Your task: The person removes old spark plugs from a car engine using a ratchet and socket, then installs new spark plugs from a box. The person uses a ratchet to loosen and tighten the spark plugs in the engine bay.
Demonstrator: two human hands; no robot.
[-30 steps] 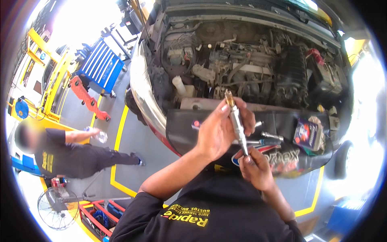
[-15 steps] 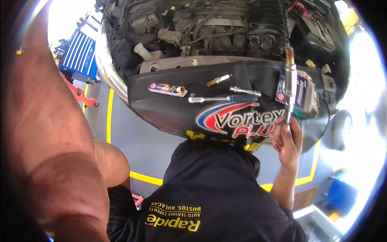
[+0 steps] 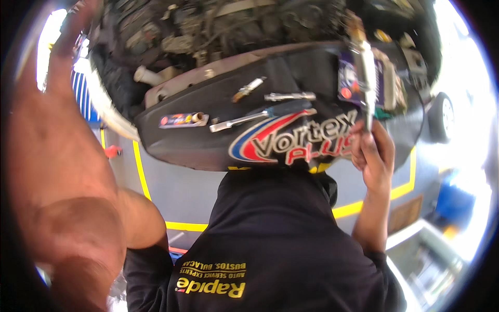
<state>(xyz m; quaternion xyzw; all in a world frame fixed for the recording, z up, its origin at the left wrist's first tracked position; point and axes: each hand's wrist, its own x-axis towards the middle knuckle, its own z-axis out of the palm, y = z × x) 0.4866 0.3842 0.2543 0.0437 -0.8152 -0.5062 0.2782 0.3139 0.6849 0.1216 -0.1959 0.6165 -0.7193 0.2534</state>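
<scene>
My right hand point(image 3: 371, 153) is closed around the lower end of a socket extension point(image 3: 369, 112), held upright. A socket tops it, with a brownish, worn-looking spark plug point(image 3: 355, 26) sticking out. Behind the tool, a purple box point(image 3: 349, 78) rests on the black fender cover point(image 3: 189, 148). Left of it on the cover lie a short extension bar point(image 3: 290, 96), a loose spark plug point(image 3: 248, 89), a ratchet point(image 3: 241, 121) with a blue handle and a small carton point(image 3: 182, 120) with a plug-like end showing. My left arm rises along the left edge; its hand point(image 3: 83, 15) is blurred and partly cut off.
Beyond the cover is the open engine bay point(image 3: 228, 26) of a car. A blue tool cabinet point(image 3: 83, 96) stands at left, partly behind my arm. At right are a wheel point(image 3: 442, 117) and a pale tray-like cart point(image 3: 423, 242). Yellow lines point(image 3: 187, 226) mark the grey floor.
My view has shifted and tilted, so the cover and engine sit higher and turned. The right hand still grips the extension, now higher in view. The left arm is still raised.
</scene>
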